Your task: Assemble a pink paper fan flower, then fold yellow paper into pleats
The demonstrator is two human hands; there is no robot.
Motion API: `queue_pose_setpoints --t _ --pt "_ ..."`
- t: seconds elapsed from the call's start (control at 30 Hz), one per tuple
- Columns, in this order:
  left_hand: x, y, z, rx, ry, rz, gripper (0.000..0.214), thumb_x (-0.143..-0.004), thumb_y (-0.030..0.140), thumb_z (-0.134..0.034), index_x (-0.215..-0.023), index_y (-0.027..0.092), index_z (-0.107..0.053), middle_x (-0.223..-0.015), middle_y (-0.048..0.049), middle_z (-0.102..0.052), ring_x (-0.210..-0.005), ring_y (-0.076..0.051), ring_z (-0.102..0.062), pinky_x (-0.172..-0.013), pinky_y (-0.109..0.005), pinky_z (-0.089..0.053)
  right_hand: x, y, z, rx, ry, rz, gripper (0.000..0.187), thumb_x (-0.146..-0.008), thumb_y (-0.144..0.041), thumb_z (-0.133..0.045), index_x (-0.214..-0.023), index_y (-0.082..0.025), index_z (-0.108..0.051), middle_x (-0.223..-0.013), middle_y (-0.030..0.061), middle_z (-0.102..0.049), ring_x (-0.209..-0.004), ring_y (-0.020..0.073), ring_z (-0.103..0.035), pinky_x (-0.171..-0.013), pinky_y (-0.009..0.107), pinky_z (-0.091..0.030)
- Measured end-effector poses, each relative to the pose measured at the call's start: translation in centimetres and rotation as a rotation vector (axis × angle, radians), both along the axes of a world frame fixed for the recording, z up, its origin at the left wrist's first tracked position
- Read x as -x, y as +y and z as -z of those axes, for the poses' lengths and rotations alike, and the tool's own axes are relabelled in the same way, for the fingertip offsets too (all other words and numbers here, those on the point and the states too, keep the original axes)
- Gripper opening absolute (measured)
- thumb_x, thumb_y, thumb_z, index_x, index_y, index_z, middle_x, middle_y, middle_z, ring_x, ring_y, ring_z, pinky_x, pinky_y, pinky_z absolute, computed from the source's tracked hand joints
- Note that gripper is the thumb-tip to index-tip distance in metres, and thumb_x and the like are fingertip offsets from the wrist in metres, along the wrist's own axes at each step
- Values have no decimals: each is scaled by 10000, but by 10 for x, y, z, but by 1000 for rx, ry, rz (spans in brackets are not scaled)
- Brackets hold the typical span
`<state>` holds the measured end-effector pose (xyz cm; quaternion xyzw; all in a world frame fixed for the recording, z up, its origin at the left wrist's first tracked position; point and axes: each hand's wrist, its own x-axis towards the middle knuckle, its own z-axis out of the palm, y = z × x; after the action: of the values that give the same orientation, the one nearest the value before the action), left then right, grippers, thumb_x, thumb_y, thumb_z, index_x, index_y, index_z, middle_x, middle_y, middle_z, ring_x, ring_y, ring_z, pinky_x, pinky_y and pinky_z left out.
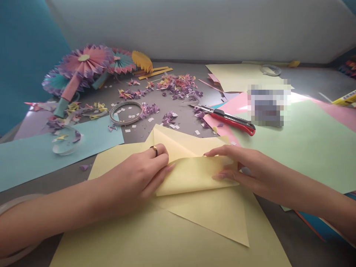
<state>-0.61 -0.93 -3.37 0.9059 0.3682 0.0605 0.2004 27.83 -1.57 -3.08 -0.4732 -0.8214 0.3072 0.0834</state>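
A pale yellow sheet of paper [194, 176], partly folded over itself, lies between my two hands. My left hand [144, 170], with a dark ring on one finger, has its fingers curled on the paper's left side. On the right edge, my right hand [236, 167] grips the folded flap, thumb below and fingers above. One pointed corner of the paper stretches toward me, and another part rises behind the flap. Underneath is a larger yellow sheet [167, 237]. Some of my left fingertips are hidden.
A red utility knife [233, 122] lies beyond my right hand with its blade out. A tape roll [125, 113] and folded paper scraps [178, 85] are scattered ahead. Pleated paper flowers [86, 61] stand back left. Green paper [314, 148] lies right, blue paper [27, 155] left.
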Motion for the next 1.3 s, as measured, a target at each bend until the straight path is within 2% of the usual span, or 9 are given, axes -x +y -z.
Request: queue_pose_setpoints --t 0.23,0.4,0.7,0.93,1.0,1.07,1.13,1.2,1.3 --pt "0 3 7 -204 5 103 269 -958 109 -308 -795 145 -519 -893 -76 -520 -617 -137 -499 -588 -294 -406 2 3 -1 -40 -26 -34 317 -958 -354 -498 -1273 -355 -533 -1013 11 -670 -788 157 -611 -644 253 -479" --pt "6 3 16 -408 50 165 259 -922 88 -340 -750 165 -517 -820 -65 -514 -541 -149 -441 -503 -313 -357 1 3 4 -14 13 -55 334 -973 -397 -473 -1296 -337 -533 -1171 23 -663 -847 162 -631 -670 266 -491" --pt "2 0 11 -493 124 202 236 -868 58 -392 -707 168 -524 -818 -79 -499 -468 -140 -406 -446 -322 -369 2 0 8 -126 41 -97 313 -976 -301 -478 -1284 -331 -527 -1163 19 -647 -1049 182 -598 -845 301 -490" --pt "2 3 15 -523 121 224 251 -864 39 -401 -692 160 -538 -798 -91 -524 -482 -148 -421 -436 -327 -383 1 2 11 -107 43 -99 318 -985 -343 -471 -1301 -332 -505 -1156 19 -615 -1061 168 -564 -836 279 -471" --pt "2 0 14 -599 70 209 215 -897 93 -440 -727 149 -559 -789 -92 -522 -543 -163 -461 -494 -333 -426 1 2 11 -99 42 -102 316 -983 -344 -480 -1299 -349 -496 -1154 2 -608 -1065 155 -553 -847 266 -459" --pt "2 -7 9 -731 0 136 100 -908 171 -524 -912 120 -610 -876 -117 -558 -721 -209 -538 -650 -366 -487 1 2 10 -91 47 -107 319 -982 -342 -487 -1299 -369 -485 -1136 -16 -609 -1059 142 -550 -847 252 -450" --pt "1 -16 3 -772 -52 107 316 -907 224 -566 -1210 137 -556 -1115 -133 -594 -1042 -255 -538 -907 -419 -465 1 3 10 -89 58 -118 325 -983 -335 -487 -1305 -375 -472 -1124 -28 -613 -1060 132 -548 -855 244 -442" --pt "-2 -23 -3 -592 -63 272 462 -938 259 -501 -1385 164 -435 -1394 -74 -526 -1348 -231 -372 -1151 -423 -284 1 4 11 -92 73 -130 325 -986 -330 -482 -1310 -360 -469 -1137 -26 -613 -1074 127 -546 -877 242 -434" --pt "-7 -24 -5 -250 30 518 629 -967 400 -430 -1488 82 -279 -1582 -79 -318 -1490 -234 -181 -1234 -420 -89 0 5 12 -98 83 -133 320 -990 -333 -473 -1310 -334 -477 -1138 -13 -611 -1072 128 -548 -886 242 -431"
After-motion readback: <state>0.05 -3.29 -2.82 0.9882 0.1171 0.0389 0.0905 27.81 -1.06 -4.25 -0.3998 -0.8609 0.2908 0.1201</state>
